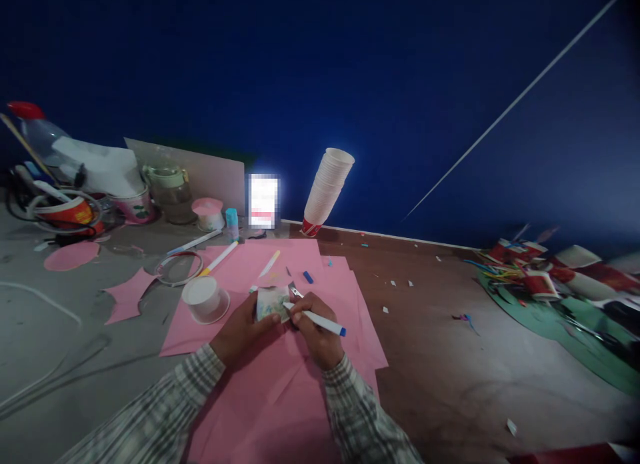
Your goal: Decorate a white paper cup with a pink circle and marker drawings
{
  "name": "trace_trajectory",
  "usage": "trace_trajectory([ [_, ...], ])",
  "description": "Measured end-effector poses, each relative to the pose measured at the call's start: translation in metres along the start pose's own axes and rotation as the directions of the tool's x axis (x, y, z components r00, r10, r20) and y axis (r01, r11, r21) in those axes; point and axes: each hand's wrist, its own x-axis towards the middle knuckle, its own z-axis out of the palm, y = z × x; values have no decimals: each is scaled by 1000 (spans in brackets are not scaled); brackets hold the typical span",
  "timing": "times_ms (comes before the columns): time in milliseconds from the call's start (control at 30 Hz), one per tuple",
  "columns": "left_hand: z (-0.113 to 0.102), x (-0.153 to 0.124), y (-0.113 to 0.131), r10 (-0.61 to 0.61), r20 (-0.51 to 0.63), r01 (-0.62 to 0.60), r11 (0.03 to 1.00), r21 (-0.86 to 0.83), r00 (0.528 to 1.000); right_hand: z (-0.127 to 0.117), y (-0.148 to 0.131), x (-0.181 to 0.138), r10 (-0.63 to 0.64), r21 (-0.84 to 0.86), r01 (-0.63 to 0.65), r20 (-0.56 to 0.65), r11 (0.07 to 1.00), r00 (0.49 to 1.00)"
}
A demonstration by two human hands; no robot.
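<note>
My left hand [245, 331] is closed around a small paper cup [273, 303] with a greenish pattern, held on its side over the pink paper sheets [240, 384]. My right hand [315, 331] grips a white marker with a blue end [320, 321], its tip touching the cup. Both wrists wear plaid sleeves. An upturned white cup [205, 299] stands just left of my left hand. Loose markers [220, 257] and a blue cap [308, 277] lie on the pink paper beyond my hands.
A leaning stack of white cups [326, 191] rests by the blue wall. At the far left are a bottle, jar, bowls, cables and pink cut-outs [127, 294]. A pile of red cups and straws on green paper [550, 284] lies at right.
</note>
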Motion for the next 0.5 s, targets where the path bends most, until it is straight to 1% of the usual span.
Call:
trace_trajectory([
  [100, -1, 1, -2, 0, -5, 0, 1000, 14, 1000, 0, 0, 1, 0, 4, 0, -18, 1000, 1000],
  [233, -1, 1, -2, 0, -17, 1, 999, 32, 1000, -1, 0, 1, -6, 9, 6, 2, 1000, 1000],
  [300, -1, 1, 0, 8, -9, -8, 1000, 18, 1000, -2, -1, 1, 3, 14, -3, -11, 1000, 1000],
  [400, 0, 1, 1, 4, -6, -4, 1000, -10, 1000, -2, -2, 1, 8, 14, -8, 13, 1000, 1000],
  [500, -1, 2, 0, 4, -12, -4, 1000, 25, 1000, -2, -2, 2, -1, 27, 1, -8, 1000, 1000],
])
